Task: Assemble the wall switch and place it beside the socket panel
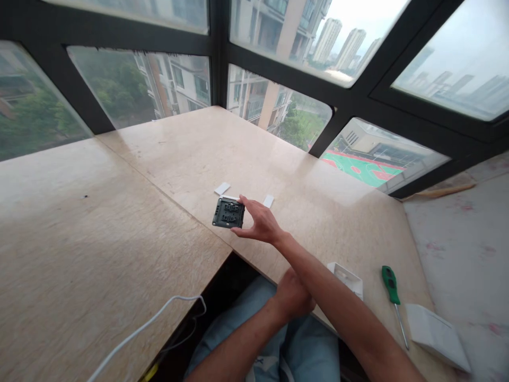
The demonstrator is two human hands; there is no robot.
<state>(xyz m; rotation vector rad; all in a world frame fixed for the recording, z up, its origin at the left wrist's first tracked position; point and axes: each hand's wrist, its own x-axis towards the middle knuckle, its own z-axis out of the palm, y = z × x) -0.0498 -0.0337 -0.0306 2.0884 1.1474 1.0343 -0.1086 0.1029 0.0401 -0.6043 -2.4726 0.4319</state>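
Observation:
A square black switch module [228, 213] is held up over the tabletop, gripped at its right side between the thumb and fingers of my right hand [260, 220]. My left hand [294, 295] is low, beneath my right forearm at the table's front edge; its fingers are hidden. Just behind the module lies a small white plate [221, 188], and another white piece [268, 201] lies behind my right hand.
On the right are an open white box [350, 280], partly behind my forearm, a green-handled screwdriver [391, 285] and a white block-shaped object [436, 335]. A white cable [149, 320] crosses the front left. Windows border the tabletop [99, 228].

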